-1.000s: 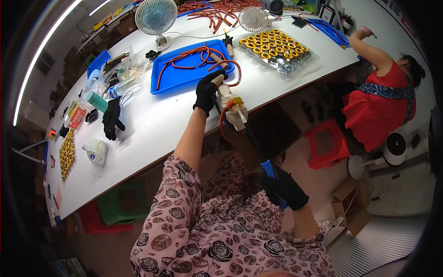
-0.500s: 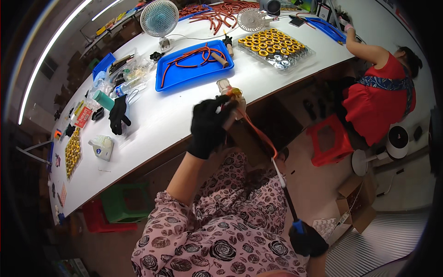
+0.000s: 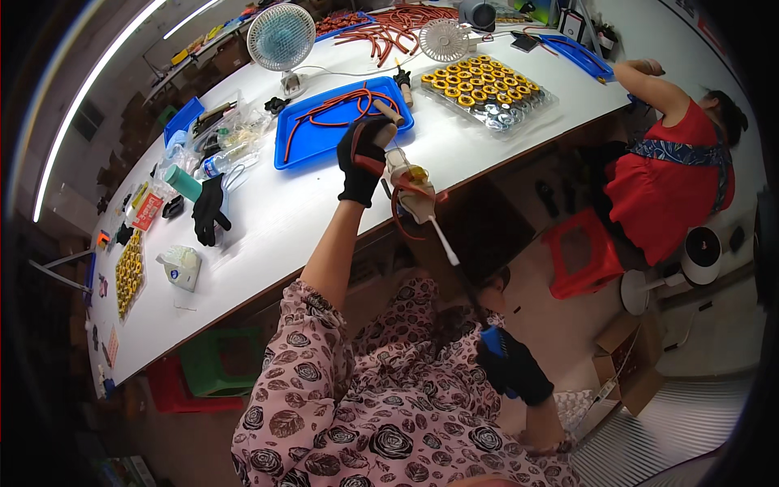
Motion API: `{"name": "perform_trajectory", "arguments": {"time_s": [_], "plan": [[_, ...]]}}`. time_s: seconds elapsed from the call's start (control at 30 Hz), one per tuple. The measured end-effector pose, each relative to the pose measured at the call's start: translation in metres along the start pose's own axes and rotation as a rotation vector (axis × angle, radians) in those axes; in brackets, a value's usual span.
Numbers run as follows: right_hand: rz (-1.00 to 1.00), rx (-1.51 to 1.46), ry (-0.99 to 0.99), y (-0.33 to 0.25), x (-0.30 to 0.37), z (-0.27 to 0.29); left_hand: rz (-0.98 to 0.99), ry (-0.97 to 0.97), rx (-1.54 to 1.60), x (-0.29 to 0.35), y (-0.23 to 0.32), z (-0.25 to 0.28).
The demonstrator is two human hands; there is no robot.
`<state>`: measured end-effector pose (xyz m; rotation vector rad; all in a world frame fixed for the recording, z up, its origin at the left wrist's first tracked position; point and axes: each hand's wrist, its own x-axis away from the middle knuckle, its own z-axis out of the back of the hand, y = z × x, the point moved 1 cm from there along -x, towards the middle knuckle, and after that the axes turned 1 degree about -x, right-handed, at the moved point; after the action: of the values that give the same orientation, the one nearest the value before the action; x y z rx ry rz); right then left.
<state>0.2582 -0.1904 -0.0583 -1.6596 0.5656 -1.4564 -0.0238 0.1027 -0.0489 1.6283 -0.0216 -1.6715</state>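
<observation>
Both my hands wear black gloves. My left hand (image 3: 363, 161) is raised at the near edge of the blue tray (image 3: 287, 158), its fingers closed on a reddish-orange tube (image 3: 397, 213), which loops down beside a pale fixture (image 3: 415, 203) at the table edge. A yellowish part (image 3: 417, 174) sits on the fixture. Low on the right, my right hand (image 3: 515, 369) grips the blue handle of a long dark-shafted tool (image 3: 469, 292). The tool's white end section (image 3: 444, 242) points up and meets the fixture; its very tip is hidden. More orange tubes (image 3: 329, 104) and a brown cylinder (image 3: 389, 112) lie in the tray.
A plastic pack of yellow-and-black rings (image 3: 487, 85) stands right of the tray. Two fans (image 3: 281, 39) and a heap of orange tubes (image 3: 398, 28) are at the back. A loose black glove (image 3: 210, 209) and tissue pack (image 3: 180, 266) lie left. A person in red (image 3: 669, 183) sits right.
My left hand has moved up from the fixture toward the tray, with the tube. My right hand has moved up and left, bringing the tool's white end to the fixture.
</observation>
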Motion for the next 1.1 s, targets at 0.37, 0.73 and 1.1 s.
{"name": "perform_trajectory", "arguments": {"time_s": [0.37,0.73,1.1], "plan": [[0.187,-0.146,-0.158,-0.041,-0.060,-0.007,0.689,-0.138,0.363,0.028,-0.011,-0.019],[-0.529,-1.019,-0.277,0.107,0.102,0.050,-0.482,-0.462,-0.627,0.067,0.126,0.028],[0.330,-0.701,-0.074,0.079,0.103,0.054,-0.614,-0.481,-0.458,0.028,0.115,0.021]]}}
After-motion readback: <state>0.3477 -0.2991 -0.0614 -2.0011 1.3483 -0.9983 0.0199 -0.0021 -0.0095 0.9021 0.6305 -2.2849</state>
